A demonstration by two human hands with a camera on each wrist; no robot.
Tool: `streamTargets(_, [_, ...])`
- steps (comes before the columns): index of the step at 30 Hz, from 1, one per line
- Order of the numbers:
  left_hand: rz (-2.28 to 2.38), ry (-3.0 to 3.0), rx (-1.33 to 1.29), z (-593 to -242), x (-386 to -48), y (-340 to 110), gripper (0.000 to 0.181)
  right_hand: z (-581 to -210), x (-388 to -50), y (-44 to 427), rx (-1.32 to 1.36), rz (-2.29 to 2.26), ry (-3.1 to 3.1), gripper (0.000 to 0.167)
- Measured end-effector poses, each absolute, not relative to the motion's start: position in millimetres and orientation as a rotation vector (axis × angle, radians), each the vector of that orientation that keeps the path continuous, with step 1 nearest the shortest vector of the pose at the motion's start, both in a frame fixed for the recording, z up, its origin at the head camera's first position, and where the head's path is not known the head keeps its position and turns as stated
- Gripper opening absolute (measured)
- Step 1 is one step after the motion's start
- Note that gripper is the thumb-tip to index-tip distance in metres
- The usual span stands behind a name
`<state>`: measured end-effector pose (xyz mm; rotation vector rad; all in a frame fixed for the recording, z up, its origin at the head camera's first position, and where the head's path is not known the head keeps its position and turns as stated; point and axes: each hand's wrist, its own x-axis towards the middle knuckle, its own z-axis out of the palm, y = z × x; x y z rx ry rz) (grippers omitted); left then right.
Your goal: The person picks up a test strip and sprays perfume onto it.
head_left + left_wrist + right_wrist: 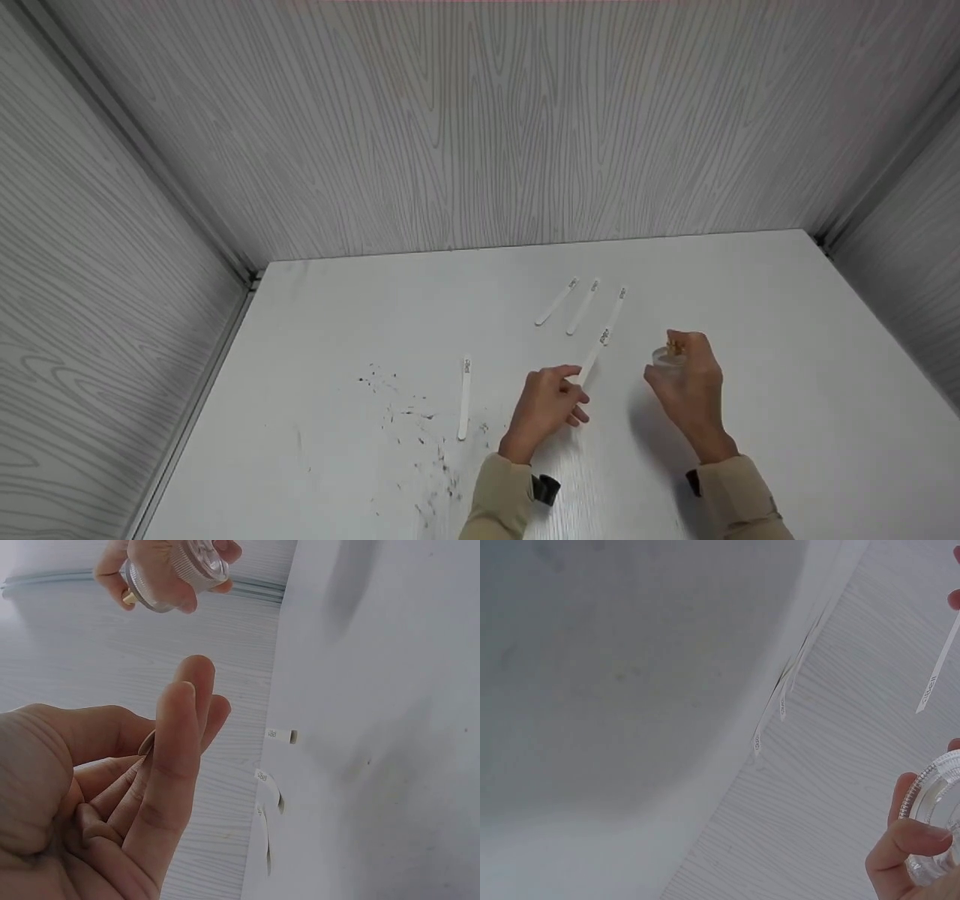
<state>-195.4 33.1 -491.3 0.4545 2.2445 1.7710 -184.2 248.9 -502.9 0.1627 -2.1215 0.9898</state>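
My left hand (547, 405) pinches a white paper test strip (592, 358) near its lower end, the printed end pointing away. In the left wrist view that strip is mostly hidden by the fingers. To the right, my right hand (686, 379) grips a clear, ribbed bottle (928, 791) above the table, with a finger at its gold-coloured top (675, 347). The bottle and the held strip are apart. Beyond the hands lie three more printed strips, a left one (556, 301), a middle one (583, 307) and a right one (617, 307).
Another printed strip (464, 399) lies left of my left hand on the white table (337, 315). Dark smudges (442, 461) mark the tabletop near it. Wood-grain panels stand behind (465, 135) and at both sides.
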Motion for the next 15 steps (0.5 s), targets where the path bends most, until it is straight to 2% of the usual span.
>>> streamTargets(15, [1.778, 2.248, 0.466, -492.6, -195.5, 32.6, 0.038, -506.7, -184.7, 250.7, 0.203, 0.957, -2.114, 0.047])
